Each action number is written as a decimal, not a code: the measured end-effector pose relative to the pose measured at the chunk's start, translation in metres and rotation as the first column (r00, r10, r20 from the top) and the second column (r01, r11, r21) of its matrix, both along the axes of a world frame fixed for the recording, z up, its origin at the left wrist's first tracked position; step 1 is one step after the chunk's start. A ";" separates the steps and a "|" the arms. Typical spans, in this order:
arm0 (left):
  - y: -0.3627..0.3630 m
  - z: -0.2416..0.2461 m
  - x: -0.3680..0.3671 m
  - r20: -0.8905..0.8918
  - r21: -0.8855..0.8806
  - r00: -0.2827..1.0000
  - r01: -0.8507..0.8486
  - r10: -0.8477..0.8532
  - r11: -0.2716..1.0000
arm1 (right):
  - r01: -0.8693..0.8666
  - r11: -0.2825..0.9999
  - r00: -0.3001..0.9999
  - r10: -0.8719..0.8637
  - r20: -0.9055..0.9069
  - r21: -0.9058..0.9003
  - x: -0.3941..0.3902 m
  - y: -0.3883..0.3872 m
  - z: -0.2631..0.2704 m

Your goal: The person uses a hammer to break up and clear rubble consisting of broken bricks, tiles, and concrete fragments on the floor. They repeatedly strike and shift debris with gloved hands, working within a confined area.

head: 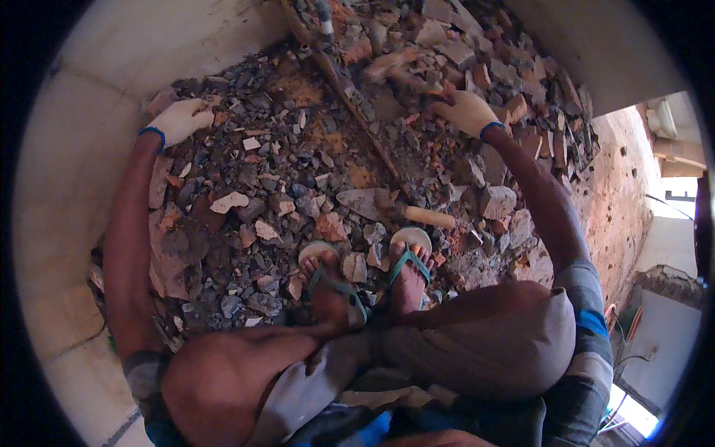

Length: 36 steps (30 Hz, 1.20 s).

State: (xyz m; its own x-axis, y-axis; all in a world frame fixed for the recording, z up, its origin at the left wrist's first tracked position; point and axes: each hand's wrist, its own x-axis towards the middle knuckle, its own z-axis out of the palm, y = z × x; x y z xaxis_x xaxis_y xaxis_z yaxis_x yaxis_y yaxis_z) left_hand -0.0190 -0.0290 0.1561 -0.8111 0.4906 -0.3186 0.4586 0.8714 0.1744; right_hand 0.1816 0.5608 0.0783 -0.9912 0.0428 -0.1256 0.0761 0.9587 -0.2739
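My left hand point(181, 120), in a cream knit glove with a blue cuff, rests at the rubble's left edge, its fingertips beside a small reddish brick fragment point(220, 118). My right hand point(468, 112), gloved alike, reaches into the broken bricks at the upper right. Orange-red brick shows at its blurred fingertips, and whether it is gripped is unclear. Between my arms spreads a bed of rubble point(268, 179), made of grey stone chips, brick pieces and pale flakes. A pointed trowel blade point(364, 203) lies on it, its wooden handle point(429, 217) towards the right, just beyond my feet.
A long rusty pipe or bar point(357, 114) slants across the rubble from the top. Larger broken bricks point(516, 84) are heaped at the upper right. Pale walls point(84, 139) close in the left side. My feet, in green-strapped flip-flops point(410, 262), stand on loose rubble.
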 end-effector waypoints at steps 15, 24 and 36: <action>0.000 -0.005 -0.013 0.096 -0.154 0.995 0.026 -0.011 0.988 | 0.355 0.791 0.933 -0.333 0.137 -0.498 0.111 -0.029 -0.006; 0.067 0.001 -0.008 0.170 -0.085 0.985 0.053 -0.038 0.995 | -0.201 0.846 0.967 0.252 0.039 -0.493 0.099 -0.103 0.026; -0.014 -0.019 0.002 0.092 -0.127 0.996 -0.002 0.014 0.992 | 0.042 0.969 0.991 -0.010 0.132 -0.242 0.049 -0.025 -0.049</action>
